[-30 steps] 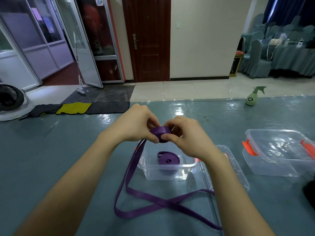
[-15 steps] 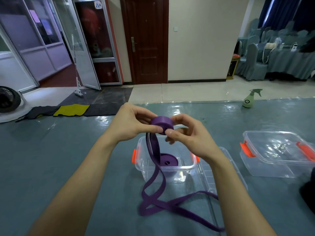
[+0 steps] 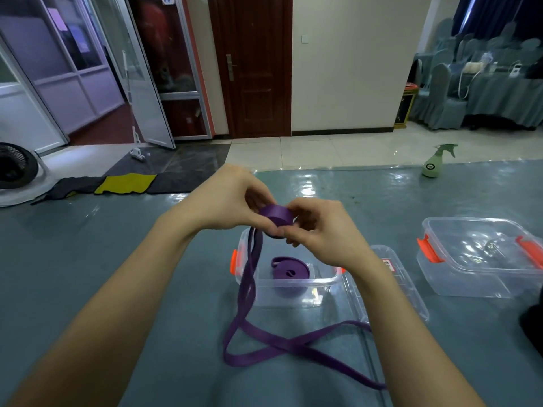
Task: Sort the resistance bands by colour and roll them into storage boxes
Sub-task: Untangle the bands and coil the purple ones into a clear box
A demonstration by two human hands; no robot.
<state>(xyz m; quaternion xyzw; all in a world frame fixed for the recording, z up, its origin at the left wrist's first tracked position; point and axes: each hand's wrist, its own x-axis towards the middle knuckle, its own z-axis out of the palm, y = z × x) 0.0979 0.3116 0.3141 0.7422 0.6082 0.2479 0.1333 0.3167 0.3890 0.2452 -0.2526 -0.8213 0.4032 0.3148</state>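
Tabletop [image 3: 88,259]: teal, glossy under a clear film. Its far edge runs across just behind our hands, and open room is mostly the left half. On the right sits a clear plastic closed box [image 3: 470,286] with its lid on and orange latches, well apart from the open box [image 3: 293,292] at centre, which is the same type with its near wall facing us. The open box's loose lid [image 3: 411,289] lies flat just beside it on the right. A dark object [image 3: 533,324] is cut off by the right frame edge; we can't tell what it is. The purple band [image 3: 276,214], a flat woven strap, is part-rolled into a tight coil held in the air above the open box's far rim. Left grip [image 3: 226,198] and right grip [image 3: 320,230] both pinch that coil, fingers curled round it. Its loose tail [image 3: 264,351] drops past the box's left side, crosses itself on the tabletop and runs under our right forearm. A rolled band [image 3: 289,273], also purple, lies inside the open box. A green spray bottle [image 3: 432,164] stands upright at the far edge.
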